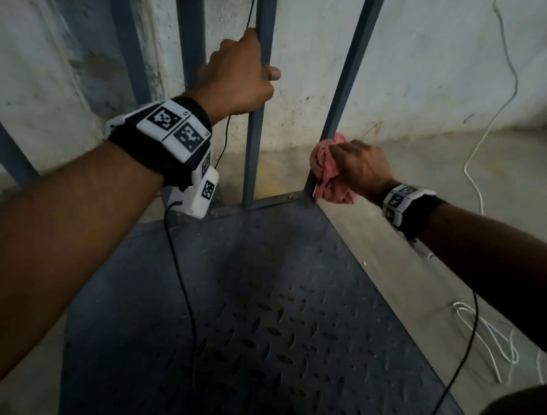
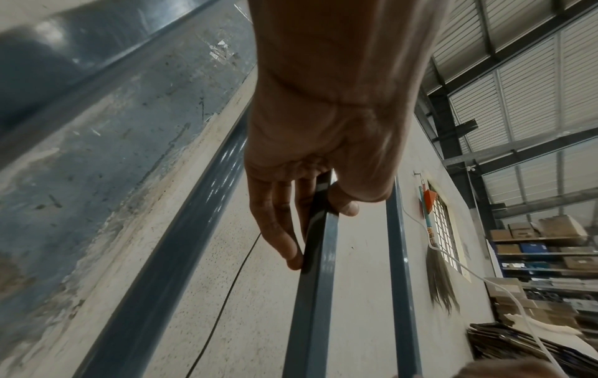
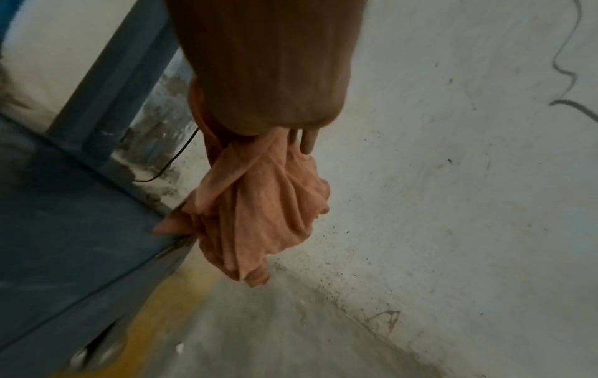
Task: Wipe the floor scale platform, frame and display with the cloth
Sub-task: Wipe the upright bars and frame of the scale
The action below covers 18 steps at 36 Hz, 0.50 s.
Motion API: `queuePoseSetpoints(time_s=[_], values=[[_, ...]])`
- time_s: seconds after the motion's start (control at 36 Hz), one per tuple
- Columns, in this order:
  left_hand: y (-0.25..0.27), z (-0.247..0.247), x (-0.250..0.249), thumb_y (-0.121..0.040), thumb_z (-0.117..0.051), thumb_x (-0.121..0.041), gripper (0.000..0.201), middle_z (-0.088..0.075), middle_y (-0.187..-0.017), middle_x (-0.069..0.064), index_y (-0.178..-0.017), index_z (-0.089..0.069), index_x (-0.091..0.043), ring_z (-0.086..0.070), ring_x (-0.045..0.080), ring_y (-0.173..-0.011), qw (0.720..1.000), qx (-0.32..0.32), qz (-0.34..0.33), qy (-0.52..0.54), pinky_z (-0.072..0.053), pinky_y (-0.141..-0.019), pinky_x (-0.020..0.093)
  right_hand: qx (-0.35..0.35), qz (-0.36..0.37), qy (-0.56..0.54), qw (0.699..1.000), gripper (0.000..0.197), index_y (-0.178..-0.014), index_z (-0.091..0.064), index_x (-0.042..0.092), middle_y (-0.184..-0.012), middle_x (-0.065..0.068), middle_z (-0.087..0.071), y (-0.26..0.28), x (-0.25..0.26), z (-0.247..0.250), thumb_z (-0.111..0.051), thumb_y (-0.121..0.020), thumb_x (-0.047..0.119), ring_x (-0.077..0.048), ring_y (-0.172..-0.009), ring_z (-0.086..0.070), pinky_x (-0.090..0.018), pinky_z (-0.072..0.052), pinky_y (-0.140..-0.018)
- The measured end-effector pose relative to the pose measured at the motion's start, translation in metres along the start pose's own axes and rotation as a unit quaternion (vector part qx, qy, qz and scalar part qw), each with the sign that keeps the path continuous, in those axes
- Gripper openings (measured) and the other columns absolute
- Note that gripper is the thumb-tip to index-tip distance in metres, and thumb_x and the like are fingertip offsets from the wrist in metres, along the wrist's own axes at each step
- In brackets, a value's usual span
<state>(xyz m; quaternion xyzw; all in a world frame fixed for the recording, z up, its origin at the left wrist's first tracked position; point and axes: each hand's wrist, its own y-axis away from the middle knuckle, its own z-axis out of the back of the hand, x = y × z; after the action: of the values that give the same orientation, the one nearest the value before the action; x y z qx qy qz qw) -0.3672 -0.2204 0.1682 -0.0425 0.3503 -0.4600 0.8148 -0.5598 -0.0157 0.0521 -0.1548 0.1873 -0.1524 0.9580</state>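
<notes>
Pink cloth is bunched in the right hand, fingers curled round it, at the platform's far right corner, mid-frame. The left hand grips a grey frame bar, upper middle.

My count at the scale
I saw one platform, one pink cloth, my two hands, two wrist cameras.

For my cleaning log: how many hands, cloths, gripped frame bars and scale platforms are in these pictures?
hands: 2 (left hand, right hand)
pink cloth: 1
gripped frame bar: 1
scale platform: 1
Total: 5
</notes>
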Motion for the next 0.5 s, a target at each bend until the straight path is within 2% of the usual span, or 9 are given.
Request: queuePoseSetpoints(time_s=[0.06, 0.17, 0.25, 0.31, 0.36, 0.42, 0.47, 0.5], values=[[0.001, 0.000, -0.001, -0.091, -0.062, -0.035, 0.056, -0.060, -0.122, 0.009, -0.139, -0.043, -0.013, -0.061, 0.032, -0.109, 1.000, 0.002, 0.003, -0.007, -0.053, -0.093, 0.052, -0.026, 0.010, 0.008, 1.000, 0.032, -0.097, -0.062, 0.006, -0.082, -0.016, -0.066, -0.002, -0.004, 0.003, -0.061, -0.083, 0.035, -0.034, -0.066, -0.064, -0.033, -0.044, -0.052], [0.001, -0.001, -0.001, -0.092, -0.062, -0.030, 0.054, -0.061, -0.124, 0.009, -0.139, -0.043, -0.012, -0.062, 0.030, -0.110, 1.000, 0.001, 0.001, -0.006, -0.054, -0.092, 0.051, -0.056, 0.015, 0.010, 0.998, 0.050, -0.106, -0.063, 0.007, -0.085, -0.013, -0.064, -0.009, 0.004, 0.005, -0.048, -0.088, 0.051, -0.031, -0.063, -0.063, -0.030, -0.037, -0.050], [0.001, -0.001, -0.002, -0.092, -0.062, -0.031, 0.055, -0.061, -0.124, 0.009, -0.139, -0.043, -0.013, -0.062, 0.030, -0.110, 1.000, 0.000, 0.000, -0.003, -0.054, -0.092, 0.051, -0.056, 0.069, 0.040, 0.995, 0.040, -0.115, -0.064, 0.005, -0.096, -0.015, -0.068, -0.008, 0.014, -0.007, -0.061, -0.086, 0.033, -0.033, -0.066, -0.067, -0.032, -0.048, -0.048], [0.002, -0.001, -0.002, -0.092, -0.062, -0.032, 0.054, -0.061, -0.121, 0.010, -0.138, -0.043, -0.012, -0.062, 0.029, -0.105, 1.000, 0.002, 0.002, -0.002, -0.055, -0.090, 0.050, -0.046, 0.094, 0.057, 0.993, 0.036, -0.113, -0.066, 0.002, -0.097, -0.016, -0.068, -0.008, 0.022, -0.016, -0.067, -0.082, 0.019, -0.033, -0.063, -0.067, -0.033, -0.048, -0.046], [0.002, -0.001, -0.002, -0.094, -0.062, -0.031, 0.053, -0.062, -0.121, 0.009, -0.139, -0.043, -0.012, -0.063, 0.028, -0.106, 1.000, 0.001, 0.001, -0.004, -0.054, -0.090, 0.050, -0.014, 0.093, 0.067, 0.993, 0.028, -0.104, -0.065, -0.002, -0.091, -0.017, -0.065, -0.010, 0.031, -0.023, -0.069, -0.079, 0.009, -0.033, -0.057, -0.063, -0.032, -0.043, -0.044], [0.003, -0.001, -0.002, -0.094, -0.062, -0.031, 0.053, -0.063, -0.124, 0.008, -0.140, -0.042, -0.013, -0.063, 0.029, -0.109, 1.000, -0.002, -0.002, -0.004, -0.054, -0.091, 0.050, 0.047, 0.092, 0.095, 0.990, 0.022, -0.099, -0.065, -0.001, -0.088, -0.016, -0.062, -0.011, 0.039, -0.033, -0.069, -0.080, 0.010, -0.030, -0.056, -0.060, -0.029, -0.038, -0.047], [0.003, 0.000, -0.003, -0.095, -0.062, -0.031, 0.053, -0.063, -0.123, 0.008, -0.140, -0.042, -0.013, -0.063, 0.029, -0.109, 1.000, -0.004, -0.001, -0.006, -0.054, -0.091, 0.050, 0.125, 0.085, 0.117, 0.982, 0.023, -0.106, -0.064, 0.004, -0.096, -0.013, -0.059, -0.011, 0.052, -0.041, -0.064, -0.090, 0.021, -0.029, -0.063, -0.060, -0.033, -0.048, -0.055], [0.004, 0.000, -0.003, -0.095, -0.062, -0.031, 0.053, -0.063, -0.123, 0.008, -0.140, -0.042, -0.013, -0.063, 0.029, -0.108, 1.000, -0.004, 0.000, -0.007, -0.054, -0.091, 0.050, 0.149, 0.079, 0.116, 0.979, 0.025, -0.111, -0.062, 0.007, -0.100, -0.012, -0.059, -0.011, 0.058, -0.043, -0.056, -0.096, 0.025, -0.030, -0.068, -0.062, -0.037, -0.052, -0.059]])
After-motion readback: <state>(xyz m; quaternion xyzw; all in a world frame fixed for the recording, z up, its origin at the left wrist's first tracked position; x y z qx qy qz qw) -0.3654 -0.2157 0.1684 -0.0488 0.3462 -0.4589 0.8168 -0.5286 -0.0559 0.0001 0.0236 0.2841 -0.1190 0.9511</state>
